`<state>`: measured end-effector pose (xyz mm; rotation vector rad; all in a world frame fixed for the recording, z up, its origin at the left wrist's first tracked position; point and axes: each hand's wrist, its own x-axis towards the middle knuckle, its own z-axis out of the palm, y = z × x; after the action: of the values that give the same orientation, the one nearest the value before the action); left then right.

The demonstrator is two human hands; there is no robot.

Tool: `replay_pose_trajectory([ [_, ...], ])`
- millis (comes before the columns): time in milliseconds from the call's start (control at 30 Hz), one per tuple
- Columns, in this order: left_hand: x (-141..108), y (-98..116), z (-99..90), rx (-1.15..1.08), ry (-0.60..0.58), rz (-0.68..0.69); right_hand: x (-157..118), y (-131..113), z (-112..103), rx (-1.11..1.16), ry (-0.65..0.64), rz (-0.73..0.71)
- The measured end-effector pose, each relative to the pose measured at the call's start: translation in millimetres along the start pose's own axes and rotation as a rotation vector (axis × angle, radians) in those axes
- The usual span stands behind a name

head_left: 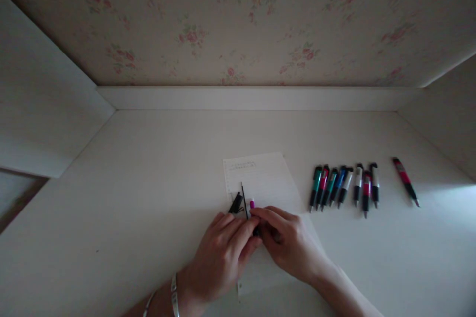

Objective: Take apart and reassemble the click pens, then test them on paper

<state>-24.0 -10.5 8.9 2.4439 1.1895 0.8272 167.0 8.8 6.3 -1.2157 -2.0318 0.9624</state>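
Note:
My left hand (pixel 225 247) and my right hand (pixel 286 240) meet over a lined sheet of paper (pixel 267 178), fingertips pinched together. Between them shows a bit of a dark pen part (pixel 256 231), mostly hidden by the fingers. A thin black pen refill (pixel 244 197) points up past my left fingertips; whether it is held or lying there I cannot tell. Just above my right index fingertip a magenta pen piece (pixel 252 203) sticks out. Black pen parts (pixel 235 203) lie on the paper beyond my left hand.
To the right, several pens (pixel 338 185) in green, red, blue and white lie in a row on the white desk (pixel 148 173). A red and black pen (pixel 405 181) lies apart, farther right. Floral wallpaper (pixel 230 25) rises behind the desk, with a white panel (pixel 40 89) at left.

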Motion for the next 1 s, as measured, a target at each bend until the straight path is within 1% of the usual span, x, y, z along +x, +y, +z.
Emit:
replay_pose_trajectory([
  [167, 0.1, -1.2, 0.3, 0.003, 0.026, 0.013, 1.3, -0.6, 0.5, -0.032, 0.026, 0.020],
  [333, 1.8, -0.2, 0.9, -0.018, 0.008, 0.012, 0.7, -1.4, -0.4, -0.049, 0.024, 0.008],
  [400, 2.1, 0.5, 0.9, -0.029, 0.011, 0.012, -0.5, -1.5, -0.5, -0.041, 0.003, -0.020],
  [500, 1.6, 1.4, 0.3, -0.042, 0.011, 0.040, -2.1, -1.9, -0.6, -0.023, -0.030, -0.105],
  [600, 0.6, 2.0, -0.9, -0.037, -0.028, 0.068, -1.9, -1.6, -1.9, -0.038, -0.006, -0.135],
  [667, 0.0, 2.1, -1.6, -0.030, -0.043, 0.076, -0.7, 0.6, -4.0, -0.102, 0.051, -0.122],
  [767, -0.8, 2.1, -0.6, -0.027, -0.032, 0.062, 1.6, 7.4, -7.7, -0.284, 0.116, -0.075],
  [867, -2.2, 1.9, 2.9, -0.020, -0.066, 0.053, 2.8, 14.5, -9.8, -0.469, 0.109, -0.037],
  [1000, -4.8, 0.8, 7.9, -0.012, -0.148, 0.056, 2.1, 16.9, -9.4, -0.562, 0.080, -0.040],
])
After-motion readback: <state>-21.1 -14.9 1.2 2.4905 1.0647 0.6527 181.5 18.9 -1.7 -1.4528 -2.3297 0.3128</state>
